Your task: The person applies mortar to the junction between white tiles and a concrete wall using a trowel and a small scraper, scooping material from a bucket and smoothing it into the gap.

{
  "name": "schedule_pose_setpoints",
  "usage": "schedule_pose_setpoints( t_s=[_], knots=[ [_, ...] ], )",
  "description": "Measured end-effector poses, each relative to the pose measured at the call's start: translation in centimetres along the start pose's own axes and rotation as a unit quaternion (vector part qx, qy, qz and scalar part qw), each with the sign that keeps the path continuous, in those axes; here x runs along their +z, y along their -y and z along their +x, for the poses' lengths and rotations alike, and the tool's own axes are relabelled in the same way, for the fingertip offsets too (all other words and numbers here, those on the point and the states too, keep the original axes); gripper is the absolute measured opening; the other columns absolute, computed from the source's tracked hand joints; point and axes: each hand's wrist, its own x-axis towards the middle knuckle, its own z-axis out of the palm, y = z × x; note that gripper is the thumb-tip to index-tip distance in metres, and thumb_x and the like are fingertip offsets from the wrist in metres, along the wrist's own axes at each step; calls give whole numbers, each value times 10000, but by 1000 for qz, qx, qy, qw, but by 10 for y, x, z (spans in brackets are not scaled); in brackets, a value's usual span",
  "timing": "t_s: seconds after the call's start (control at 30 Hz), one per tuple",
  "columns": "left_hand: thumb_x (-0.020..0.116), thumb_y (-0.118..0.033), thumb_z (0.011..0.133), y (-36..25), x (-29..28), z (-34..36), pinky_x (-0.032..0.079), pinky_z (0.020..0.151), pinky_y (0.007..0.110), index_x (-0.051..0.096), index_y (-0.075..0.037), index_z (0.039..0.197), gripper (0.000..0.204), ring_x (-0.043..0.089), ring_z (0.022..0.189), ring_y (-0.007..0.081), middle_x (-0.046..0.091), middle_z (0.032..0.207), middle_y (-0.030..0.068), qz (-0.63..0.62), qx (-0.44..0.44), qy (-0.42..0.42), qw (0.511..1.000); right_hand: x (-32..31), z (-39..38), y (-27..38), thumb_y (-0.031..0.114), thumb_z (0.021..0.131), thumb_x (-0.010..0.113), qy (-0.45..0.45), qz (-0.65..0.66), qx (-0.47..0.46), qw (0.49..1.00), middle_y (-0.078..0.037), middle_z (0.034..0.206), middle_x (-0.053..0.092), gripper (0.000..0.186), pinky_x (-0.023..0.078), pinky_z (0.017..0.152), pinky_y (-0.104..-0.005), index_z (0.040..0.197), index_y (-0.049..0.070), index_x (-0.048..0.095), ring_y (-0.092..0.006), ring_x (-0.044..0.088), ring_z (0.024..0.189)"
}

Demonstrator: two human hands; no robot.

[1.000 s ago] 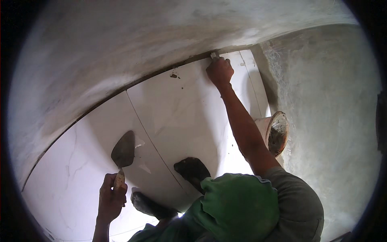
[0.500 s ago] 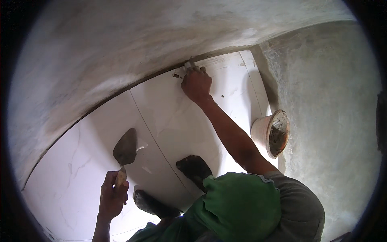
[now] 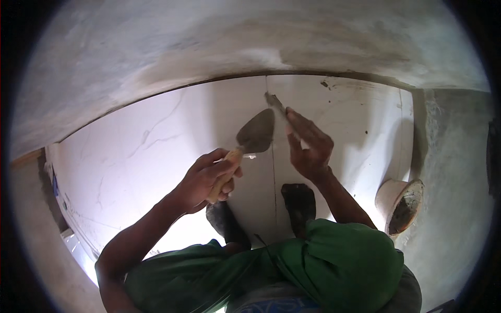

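Note:
My left hand [image 3: 216, 176] grips the wooden handle of a pointed trowel [image 3: 255, 133], its dark blade raised over the white veined tiles [image 3: 146, 172] just left of a straight joint. My right hand [image 3: 310, 148] has its fingers on a narrow grey scraper or blade [image 3: 274, 103], held just right of the trowel near the upper part of that joint. Dark marks and small bits lie on the tile at the upper right.
A grey plastered wall [image 3: 250, 36] runs along the tiles' far edge, another [image 3: 454, 172] on the right. A mortar-lined bucket [image 3: 386, 201] stands at the right. My dark footwear [image 3: 297, 203] rests on the tiles below my hands, above green cloth.
My right hand has moved back from the tiles' far edge, leftward along it and closer to the trowel. My left hand has raised the trowel toward the middle. The view has turned.

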Motion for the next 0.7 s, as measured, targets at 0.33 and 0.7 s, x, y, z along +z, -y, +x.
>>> schedule_pose_setpoints(
  t_s=[0.33,0.7],
  knots=[
    [610,-299,1104,-13,22,-3,387,500,243,517,-46,1330,352,500,618,70,629,1101,78,-44,7,8,999,-7,-37,-32,-28,778,652,72,-206,-218,951,-125,1444,708,663,647,949,-449,1432,85,670,-366,697,1308],
    [638,-248,1084,-40,41,-11,458,512,258,509,-39,1327,345,556,641,63,623,969,40,232,116,-86,962,-59,-13,1,98,998,674,65,-64,344,934,-115,1132,755,200,632,863,-404,1160,-2,737,-221,746,1056]
  ],
)
